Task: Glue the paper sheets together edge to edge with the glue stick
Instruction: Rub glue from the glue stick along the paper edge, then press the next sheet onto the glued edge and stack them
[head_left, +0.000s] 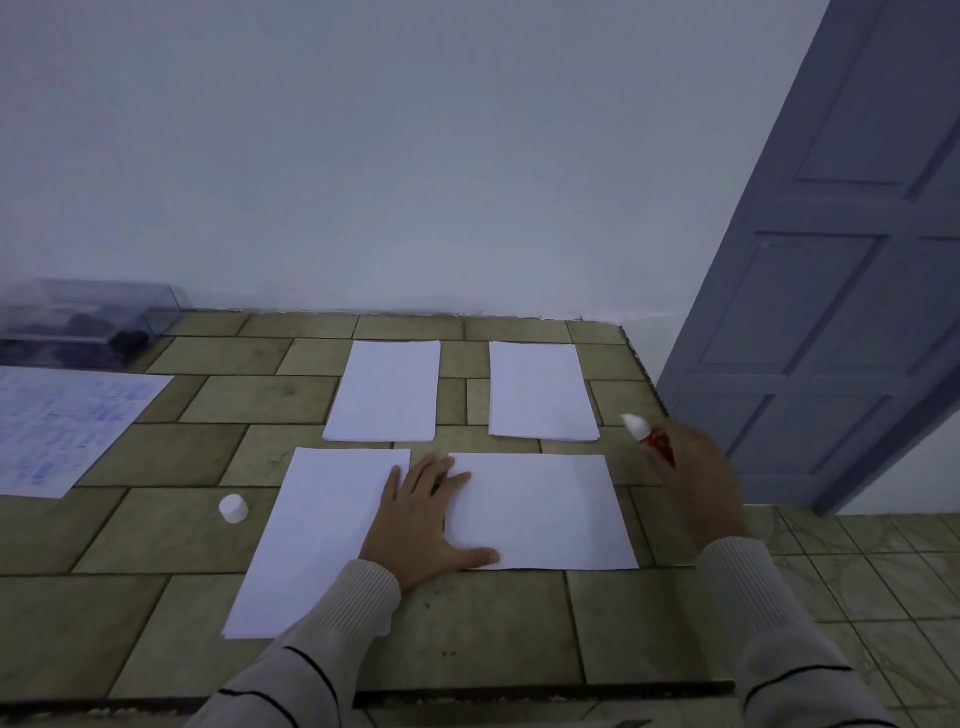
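Note:
Several white paper sheets lie on the tiled counter (156, 545). A near-left sheet (311, 535) and a near-right sheet (545, 512) sit side by side with a narrow gap. My left hand (423, 519) lies flat over that gap, fingers spread, pressing both sheets. Two more sheets lie further back: a far-left sheet (387, 389) and a far-right sheet (540, 389). My right hand (698, 478) hovers right of the sheets, gripping a red glue stick (649, 434) with its white tip up and uncapped. The white cap (233, 508) stands left of the near-left sheet.
A printed page (67, 421) lies at the left edge of the counter. Behind it is a clear plastic box (83, 322) with dark contents. A white wall runs along the back. The counter's right edge (644, 374) drops to a tiled floor beside a grey-blue door (831, 260).

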